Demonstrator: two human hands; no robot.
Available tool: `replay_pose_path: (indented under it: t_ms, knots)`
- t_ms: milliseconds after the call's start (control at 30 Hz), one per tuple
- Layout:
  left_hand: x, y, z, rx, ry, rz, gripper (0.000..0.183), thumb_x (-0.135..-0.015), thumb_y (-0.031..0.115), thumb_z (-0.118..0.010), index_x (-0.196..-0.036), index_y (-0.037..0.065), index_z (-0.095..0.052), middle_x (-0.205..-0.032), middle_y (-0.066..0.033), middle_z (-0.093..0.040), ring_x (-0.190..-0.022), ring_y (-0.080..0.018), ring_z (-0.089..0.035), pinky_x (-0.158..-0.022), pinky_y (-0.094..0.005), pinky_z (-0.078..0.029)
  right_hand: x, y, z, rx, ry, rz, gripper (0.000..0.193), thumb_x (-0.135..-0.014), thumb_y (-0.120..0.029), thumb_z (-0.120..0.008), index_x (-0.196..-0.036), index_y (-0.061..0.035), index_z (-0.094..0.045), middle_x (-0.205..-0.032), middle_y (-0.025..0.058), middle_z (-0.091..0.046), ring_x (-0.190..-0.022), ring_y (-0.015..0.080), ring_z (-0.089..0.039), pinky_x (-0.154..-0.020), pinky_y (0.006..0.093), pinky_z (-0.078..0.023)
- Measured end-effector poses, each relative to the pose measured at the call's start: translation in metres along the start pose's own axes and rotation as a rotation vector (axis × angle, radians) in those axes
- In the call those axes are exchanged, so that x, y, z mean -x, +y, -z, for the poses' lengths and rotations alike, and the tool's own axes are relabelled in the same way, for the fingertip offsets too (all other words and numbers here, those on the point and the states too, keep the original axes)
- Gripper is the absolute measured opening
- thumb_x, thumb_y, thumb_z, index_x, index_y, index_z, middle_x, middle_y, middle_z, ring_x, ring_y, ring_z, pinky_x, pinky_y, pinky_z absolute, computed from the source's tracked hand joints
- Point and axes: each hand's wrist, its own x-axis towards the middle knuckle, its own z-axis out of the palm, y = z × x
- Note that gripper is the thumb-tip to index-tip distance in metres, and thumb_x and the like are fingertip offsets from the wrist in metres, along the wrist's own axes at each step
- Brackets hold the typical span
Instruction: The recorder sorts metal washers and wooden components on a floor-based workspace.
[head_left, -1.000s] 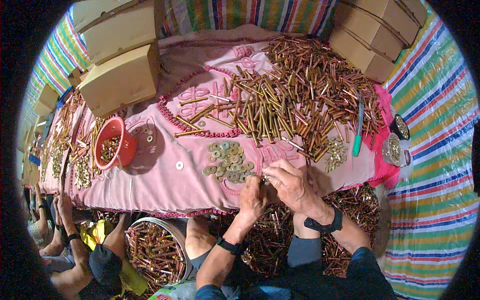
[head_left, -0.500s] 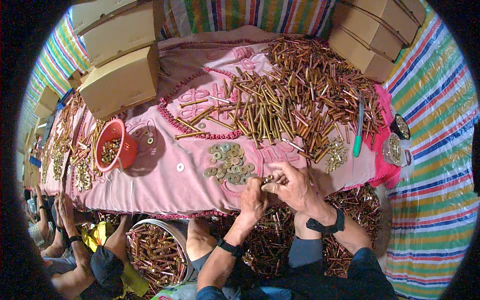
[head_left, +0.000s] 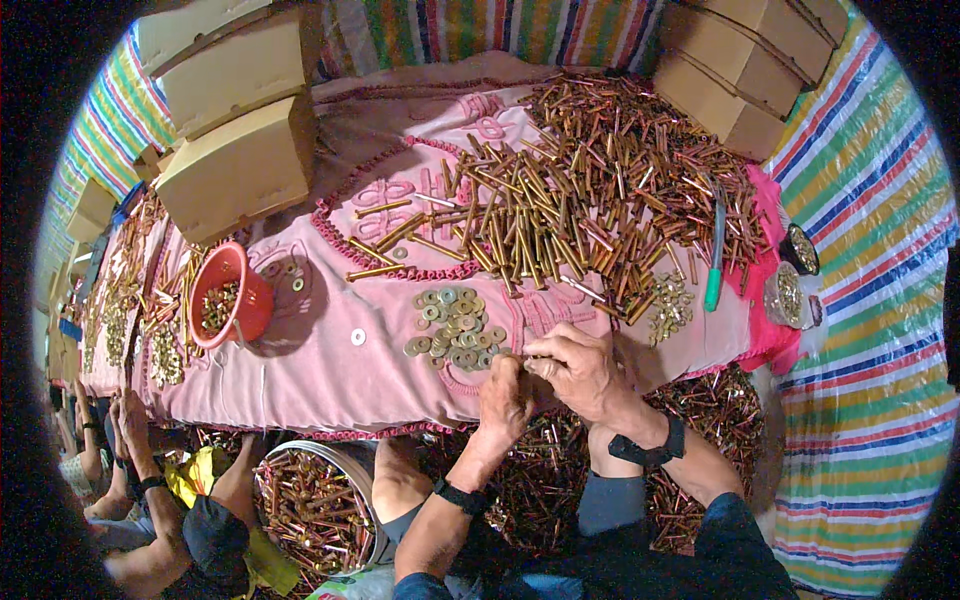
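My left hand (head_left: 506,398) is closed in a fist just in front of the table's near edge. Close against it, my right hand (head_left: 578,374) has thumb and fingers pinched together. Between them they hold a small metal piece that looks like a bolt (head_left: 529,366), mostly hidden by the fingers. A cluster of flat round washers (head_left: 456,328) lies on the pink cloth just beyond my left hand. Beyond my right hand is a small pile of nuts (head_left: 670,308). A large heap of long brass-coloured bolts (head_left: 560,215) spreads over the far side.
A red bucket (head_left: 262,300) of small metal parts stands left on the pink cloth (head_left: 310,370). A green-handled tool (head_left: 713,285) lies right. Cardboard boxes (head_left: 235,170) are stacked behind. Below is a white bucket (head_left: 350,465) of bolts; another person's hands (head_left: 130,425) are at left.
My right hand's fingers have shifted round the piece, and its shiny end, visible before between my hands, is now mostly covered. Both hands stay in about the same place.
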Motion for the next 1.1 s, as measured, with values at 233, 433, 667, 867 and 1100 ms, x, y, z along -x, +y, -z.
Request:
replay_pose_path:
  t_ms: [233, 433, 667, 867, 1100]
  knots:
    - [0.004, -0.001, -0.001, -0.024, 0.003, 0.000, 0.027, -0.083, -0.003, -0.060, -0.105, 0.004, -0.047, -0.096, -0.0210, -0.053, -0.082, -0.0464, -0.057, -0.066, -0.0517, -0.047, 0.003, -0.010, 0.002, -0.088, -0.033, -0.259, 0.026, -0.082, -0.019, -0.081, -0.095, -0.0017, -0.068, -0.084, 0.0119, -0.065, -0.068, 0.0224, -0.064, -0.060, 0.0339, -0.051]
    - [-0.001, -0.003, 0.002, 0.005, 0.012, -0.066, 0.031, -0.080, -0.006, -0.061, -0.106, 0.003, -0.047, -0.097, -0.0207, -0.054, -0.086, -0.0445, -0.057, -0.069, -0.0501, -0.047, 0.004, 0.000, 0.002, -0.118, -0.067, -0.237, 0.021, -0.081, -0.014, -0.081, -0.091, -0.0016, -0.068, -0.074, 0.0082, -0.063, -0.059, 0.0139, -0.057, -0.054, 0.0297, -0.045]
    - [0.003, -0.004, 0.005, 0.026, -0.025, -0.047, 0.034, -0.077, -0.008, -0.059, -0.108, 0.002, -0.049, -0.096, -0.0201, -0.055, -0.085, -0.0437, -0.059, -0.069, -0.0485, -0.049, -0.001, -0.010, 0.009, -0.070, -0.121, -0.214, 0.027, -0.082, -0.022, -0.082, -0.080, -0.0018, -0.064, -0.064, 0.0078, -0.061, -0.056, 0.0117, -0.055, -0.051, 0.0317, -0.044]
    - [-0.001, 0.003, -0.001, -0.019, -0.147, -0.079, 0.039, -0.084, 0.044, -0.076, -0.093, 0.007, -0.066, -0.081, -0.0147, -0.065, -0.071, -0.0364, -0.067, -0.060, -0.0451, -0.052, -0.041, 0.052, 0.008, 0.150, 0.034, -0.284, 0.024, -0.087, -0.023, -0.068, -0.081, -0.0003, -0.068, -0.074, 0.0198, -0.067, -0.067, 0.0369, -0.066, -0.065, 0.0462, -0.052]
    - [-0.006, 0.018, 0.019, 0.156, -0.174, 0.007, 0.025, -0.094, 0.029, -0.068, -0.091, 0.003, -0.065, -0.078, -0.0163, -0.063, -0.069, -0.0338, -0.063, -0.061, -0.0414, -0.050, -0.075, 0.088, -0.021, 0.381, -0.084, -0.361, 0.031, -0.082, -0.021, -0.068, -0.068, 0.0053, -0.061, -0.069, 0.0300, -0.061, -0.061, 0.0463, -0.059, -0.056, 0.0518, -0.046]
